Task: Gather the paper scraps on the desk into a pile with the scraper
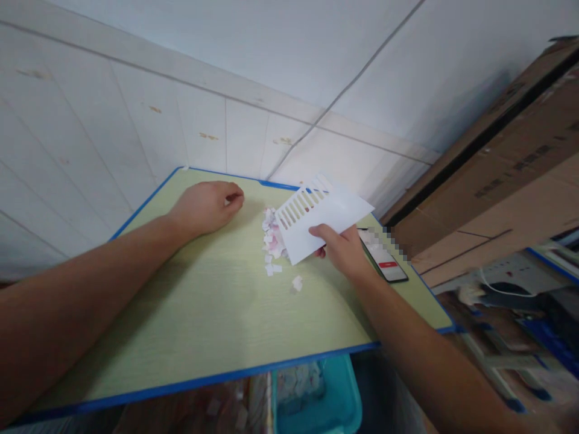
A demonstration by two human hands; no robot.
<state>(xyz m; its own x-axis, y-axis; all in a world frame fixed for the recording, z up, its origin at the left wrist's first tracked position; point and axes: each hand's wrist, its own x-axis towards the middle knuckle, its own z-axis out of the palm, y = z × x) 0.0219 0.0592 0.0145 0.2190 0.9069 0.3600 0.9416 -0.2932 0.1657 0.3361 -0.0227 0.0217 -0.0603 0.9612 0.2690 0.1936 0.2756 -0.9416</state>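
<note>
My right hand (339,247) grips a white slotted sheet (312,226), thumb on top and fingers beneath. A row of narrow cut-out slots runs along its far left side. Held tilted over the table, the sheet partly covers a small heap of torn paper scraps (272,238), white and pinkish. One loose scrap (297,283) lies nearer me. To the left of the heap, my left hand (208,205) is above the tabletop, its fingers curled and thumb near the index fingertip. Whether anything tiny is between those fingertips cannot be seen.
The pale green table (194,319) has a blue edge and stands against a white panelled wall (203,120). A phone (389,265) lies right of my right hand. Large cardboard boxes (506,157) lean at the right. Below the front edge is a turquoise bin (346,398).
</note>
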